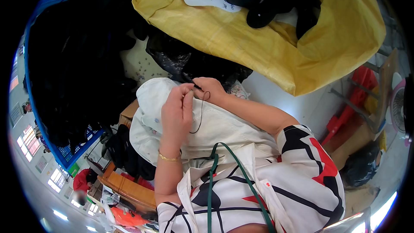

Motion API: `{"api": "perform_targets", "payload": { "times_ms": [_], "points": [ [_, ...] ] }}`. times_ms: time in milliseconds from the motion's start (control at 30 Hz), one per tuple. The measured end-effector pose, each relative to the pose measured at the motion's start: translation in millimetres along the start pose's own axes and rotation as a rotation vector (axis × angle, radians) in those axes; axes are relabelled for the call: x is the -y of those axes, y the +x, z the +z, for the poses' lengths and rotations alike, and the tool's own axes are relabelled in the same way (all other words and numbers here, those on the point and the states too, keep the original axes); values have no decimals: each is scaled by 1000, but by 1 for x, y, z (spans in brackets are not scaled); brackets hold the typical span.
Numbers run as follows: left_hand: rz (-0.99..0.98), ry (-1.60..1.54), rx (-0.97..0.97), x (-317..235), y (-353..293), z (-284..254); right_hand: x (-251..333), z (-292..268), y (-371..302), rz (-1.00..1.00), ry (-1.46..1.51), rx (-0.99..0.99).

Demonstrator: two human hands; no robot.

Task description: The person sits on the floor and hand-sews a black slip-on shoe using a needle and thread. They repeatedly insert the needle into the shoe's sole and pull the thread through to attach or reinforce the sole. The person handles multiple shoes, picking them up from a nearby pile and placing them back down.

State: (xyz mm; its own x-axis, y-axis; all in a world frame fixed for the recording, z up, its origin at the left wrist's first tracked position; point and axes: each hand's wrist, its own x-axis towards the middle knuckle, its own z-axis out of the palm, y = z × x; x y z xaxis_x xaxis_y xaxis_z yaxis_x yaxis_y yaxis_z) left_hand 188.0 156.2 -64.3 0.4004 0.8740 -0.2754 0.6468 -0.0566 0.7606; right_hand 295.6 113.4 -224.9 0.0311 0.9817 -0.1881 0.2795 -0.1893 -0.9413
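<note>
Where left hand point(176, 110) nearly meets right hand point(212, 89) | black cord point(201, 114): between, trailing below

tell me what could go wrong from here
The thin black cord trails in a loose loop over the white cloth, close by the left hand and right hand, so it might snag or tangle. The green cord hangs loosely down the person's front and could get in the way. Black pieces crowd the blue basket, so some may spill if it is knocked.

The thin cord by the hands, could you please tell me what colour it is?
The cord is black; it shows best in the head view.
</note>
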Motion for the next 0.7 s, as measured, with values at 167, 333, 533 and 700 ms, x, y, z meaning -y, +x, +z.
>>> {"api": "perform_targets", "payload": {
  "times_ms": [167,333,533,700],
  "points": [
    [4,121,296,11,50,-11,33,-24,-17,-268,110,-80],
    [79,326,308,24,60,-18,33,-42,-19,-277,142,159],
    [57,364,101,25,49,-22,-91,-20,30,329,22,164],
    [69,228,-190,31,33,-49,-206,-34,28,140,-729,-125]
  ]
}}
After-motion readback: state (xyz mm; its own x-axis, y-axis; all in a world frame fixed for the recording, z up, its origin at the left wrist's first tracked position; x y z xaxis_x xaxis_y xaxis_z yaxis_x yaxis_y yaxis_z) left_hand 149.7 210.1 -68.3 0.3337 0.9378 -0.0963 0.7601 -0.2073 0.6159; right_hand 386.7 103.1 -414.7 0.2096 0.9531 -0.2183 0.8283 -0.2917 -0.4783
